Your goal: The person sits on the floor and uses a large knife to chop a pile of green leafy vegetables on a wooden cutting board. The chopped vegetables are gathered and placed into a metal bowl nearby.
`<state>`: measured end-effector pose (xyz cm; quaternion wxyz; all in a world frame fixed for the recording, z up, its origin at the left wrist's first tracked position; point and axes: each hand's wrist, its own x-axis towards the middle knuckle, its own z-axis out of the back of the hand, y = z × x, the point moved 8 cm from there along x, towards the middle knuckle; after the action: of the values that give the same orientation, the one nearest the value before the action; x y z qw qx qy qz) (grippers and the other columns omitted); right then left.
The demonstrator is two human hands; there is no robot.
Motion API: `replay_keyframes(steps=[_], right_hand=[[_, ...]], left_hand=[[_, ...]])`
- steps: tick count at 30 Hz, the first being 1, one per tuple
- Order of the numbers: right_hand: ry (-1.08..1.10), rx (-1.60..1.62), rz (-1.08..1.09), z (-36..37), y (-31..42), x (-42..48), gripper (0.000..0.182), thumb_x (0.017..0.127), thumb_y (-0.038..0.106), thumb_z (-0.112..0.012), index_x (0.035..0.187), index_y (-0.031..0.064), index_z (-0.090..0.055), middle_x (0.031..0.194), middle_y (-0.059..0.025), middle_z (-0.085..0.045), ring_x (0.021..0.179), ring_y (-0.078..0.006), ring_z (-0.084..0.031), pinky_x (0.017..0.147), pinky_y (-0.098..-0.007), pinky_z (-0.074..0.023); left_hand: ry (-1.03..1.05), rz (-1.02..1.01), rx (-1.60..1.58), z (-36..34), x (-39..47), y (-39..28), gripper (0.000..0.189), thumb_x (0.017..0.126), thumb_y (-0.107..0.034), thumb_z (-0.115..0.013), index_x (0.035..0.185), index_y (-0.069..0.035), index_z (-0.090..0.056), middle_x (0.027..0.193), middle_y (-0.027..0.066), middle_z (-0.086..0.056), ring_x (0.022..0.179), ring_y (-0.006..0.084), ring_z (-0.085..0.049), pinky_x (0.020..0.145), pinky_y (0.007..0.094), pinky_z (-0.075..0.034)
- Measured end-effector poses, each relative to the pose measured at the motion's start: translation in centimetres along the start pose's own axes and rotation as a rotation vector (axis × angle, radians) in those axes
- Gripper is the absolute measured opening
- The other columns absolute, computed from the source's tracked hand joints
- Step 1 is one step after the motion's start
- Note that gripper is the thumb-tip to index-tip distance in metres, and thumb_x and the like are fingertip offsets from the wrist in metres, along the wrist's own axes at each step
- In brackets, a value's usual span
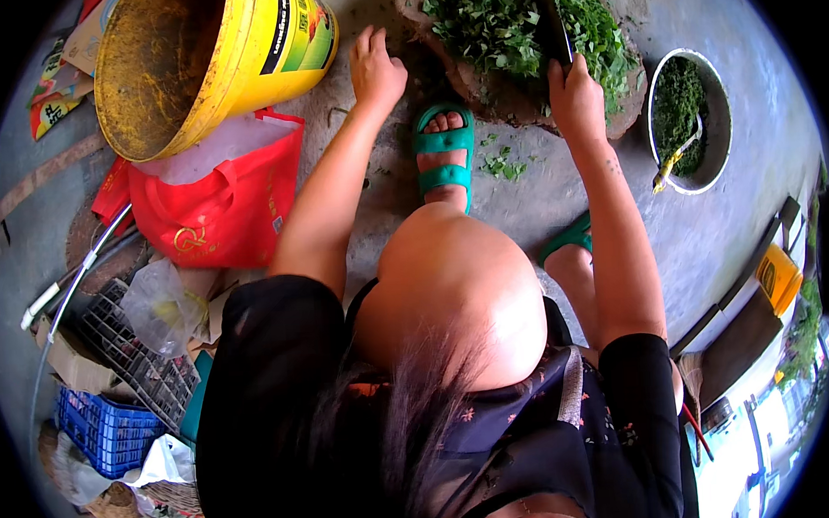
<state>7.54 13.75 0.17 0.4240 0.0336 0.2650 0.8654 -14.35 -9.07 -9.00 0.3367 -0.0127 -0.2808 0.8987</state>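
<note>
My right hand (578,96) is closed around the handle of a large knife (554,21). Its dark blade lies among chopped leafy greens (495,30) heaped on a thick wooden chopping block (474,92) on the floor. My left hand (378,70) is off the block to its left, fingers partly bent and nothing seen in it, near the base of a tipped yellow plastic bucket (277,58). Right of the block stands a round pot (726,121) of finely chopped greens, with a utensil (678,152) with a yellow-wrapped handle in it.
Green sandals (444,141) are on my feet close to the block, with leaf scraps (504,165) beside them. A red bag (248,210) stands at the left under the bucket. Further down lie a black plastic crate (140,351) and a blue basket (109,430).
</note>
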Motion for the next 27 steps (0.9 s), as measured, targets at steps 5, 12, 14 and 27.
replay_keyframes(steps=[5,12,14,27], right_hand=[[-0.012,-0.017,0.004,-0.6,-0.8,0.5,0.033,0.101,0.036,-0.056,0.107,0.0038,-0.055,0.085,-0.0291,-0.070,0.082,-0.0515,-0.068,0.073,-0.0596,-0.0549],[-0.049,-0.030,0.015,-1.0,-1.9,0.3,0.034,0.101,0.035,-0.058,0.107,0.0014,-0.057,0.084,-0.0262,-0.071,0.080,-0.0508,-0.066,0.071,-0.0589,-0.0529],[-0.059,-0.041,0.007,-0.8,-2.2,0.4,0.034,0.101,0.035,-0.058,0.107,0.0015,-0.057,0.085,-0.0264,-0.071,0.081,-0.0509,-0.066,0.072,-0.0591,-0.0530],[-0.069,-0.014,-0.018,-0.7,-0.7,0.6,0.035,0.099,0.030,-0.061,0.113,-0.0018,-0.058,0.083,-0.0291,-0.069,0.080,-0.0499,-0.066,0.072,-0.0574,-0.0524]], left_hand=[[0.249,0.052,0.074,-7.1,-0.5,1.9,0.073,0.079,-0.018,-0.070,0.148,-0.013,-0.049,0.163,0.0127,-0.032,0.150,0.0411,-0.025,0.120,0.0571,-0.025],[0.128,-0.298,-0.118,-9.0,-7.9,-3.8,0.068,0.075,-0.011,-0.068,0.138,0.006,-0.049,0.149,0.0281,-0.041,0.139,0.0494,-0.037,0.116,0.0559,-0.032],[0.265,-0.166,-0.122,-9.2,-11.0,-7.0,0.070,0.072,-0.009,-0.068,0.135,0.012,-0.048,0.147,0.0325,-0.040,0.135,0.0508,-0.039,0.115,0.0564,-0.032],[0.083,-0.101,0.163,-5.5,-7.4,-4.2,0.062,0.081,-0.019,-0.063,0.135,0.010,-0.052,0.148,0.0335,-0.039,0.137,0.0499,-0.037,0.117,0.0550,-0.030]])
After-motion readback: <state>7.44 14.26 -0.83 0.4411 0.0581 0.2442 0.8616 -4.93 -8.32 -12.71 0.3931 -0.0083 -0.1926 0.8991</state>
